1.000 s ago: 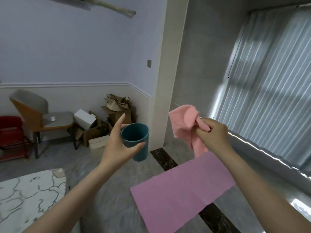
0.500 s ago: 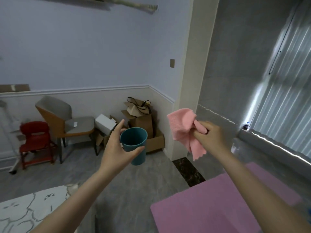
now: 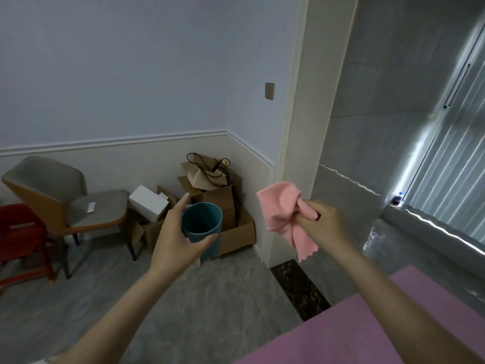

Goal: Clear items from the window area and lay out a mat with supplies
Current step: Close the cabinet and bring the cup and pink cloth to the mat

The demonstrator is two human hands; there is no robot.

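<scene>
1. Head view, far left: a red chair stands on the grey floor, just beside a grey chair with a small white slip on its seat.
2. Against the wall sits a white box, touching a heap of cardboard boxes. The topmost open box holds black cables; what lies in the big lower box cannot be told.
3. The left hand holds a teal cup in the air, upright, mouth tilted toward the camera. The thumb curls round the near side of the cup, the forefinger stretches up past the far left of its rim, and the other fingers are hidden behind it. The inside of the cup looks dark, with nothing visible in it.
4. The right hand is closed in a fist round a pink cloth, well apart from the cup. The cloth is bunched between the curled fingers; one part stands up to the left of the knuckles and a corner hangs below the hand.
5. A purple mat lies flat on the floor at lower right, under the right forearm.
6. At far right, a small bottle stands on the sill beside the blinds.
</scene>
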